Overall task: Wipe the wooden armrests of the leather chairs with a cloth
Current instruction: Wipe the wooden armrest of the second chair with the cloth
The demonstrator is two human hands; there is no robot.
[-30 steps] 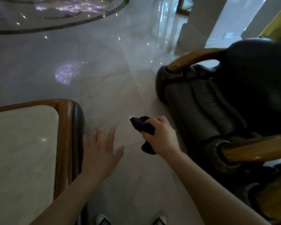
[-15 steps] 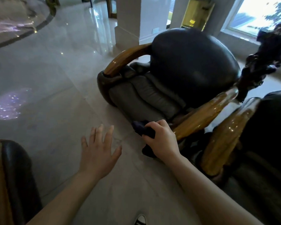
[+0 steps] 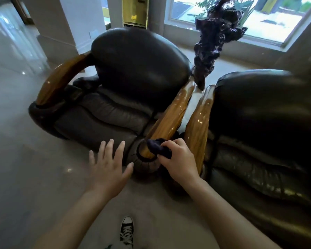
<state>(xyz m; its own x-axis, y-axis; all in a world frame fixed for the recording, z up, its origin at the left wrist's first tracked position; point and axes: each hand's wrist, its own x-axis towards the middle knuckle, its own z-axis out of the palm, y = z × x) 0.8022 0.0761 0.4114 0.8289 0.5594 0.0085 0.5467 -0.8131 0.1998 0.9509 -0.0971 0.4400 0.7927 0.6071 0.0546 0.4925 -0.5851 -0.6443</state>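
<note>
A: R hand [image 3: 180, 159]?
B: Fist closed round the dark cloth [image 3: 159, 149], pressing it on the front end of the armrest [image 3: 169, 119] of the left chair [image 3: 115, 97].
A: L hand [image 3: 108, 165]?
B: Empty, fingers spread flat, hovering just beside that chair's front, w/ floor [image 3: 25, 168] below.
A: 2nd chair [image 3: 266, 123]?
B: Right beside; its armrest [image 3: 198, 126] runs alongside the first, narrow gap btwn. Dark carved piece [image 3: 214, 40] stands behind.
</note>
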